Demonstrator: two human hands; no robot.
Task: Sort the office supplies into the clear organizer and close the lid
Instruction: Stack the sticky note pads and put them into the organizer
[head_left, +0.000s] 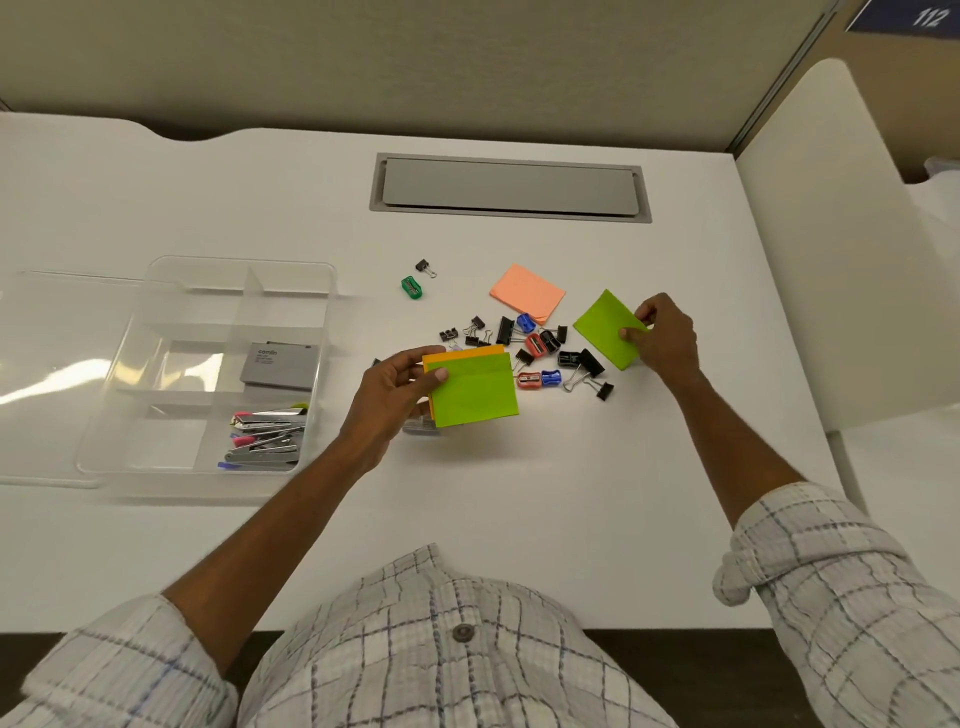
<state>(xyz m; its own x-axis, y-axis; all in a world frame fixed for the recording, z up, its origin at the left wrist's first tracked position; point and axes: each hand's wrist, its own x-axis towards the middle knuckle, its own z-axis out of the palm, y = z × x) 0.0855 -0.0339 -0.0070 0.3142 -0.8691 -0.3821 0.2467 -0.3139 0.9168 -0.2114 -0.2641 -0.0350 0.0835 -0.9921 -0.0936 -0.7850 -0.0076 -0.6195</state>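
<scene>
My left hand (400, 395) grips a stack of sticky note pads (475, 389), green on top and orange beneath, just above the desk. My right hand (665, 338) pinches another green pad (605, 330) by its right edge. A salmon pad (527, 292) lies behind a scatter of black binder clips (582, 361) and red and blue sharpeners (540, 378). A green sharpener (411, 288) and one clip (423, 266) sit apart. The clear organizer (156, 312) stands at the left, holding several staplers (267, 439) and a grey box (280, 365).
The organizer's clear lid (47, 374) lies open flat to its left. A grey cable hatch (509, 187) is set into the white desk (519, 519) at the back. A white divider panel (831, 260) rises along the right side.
</scene>
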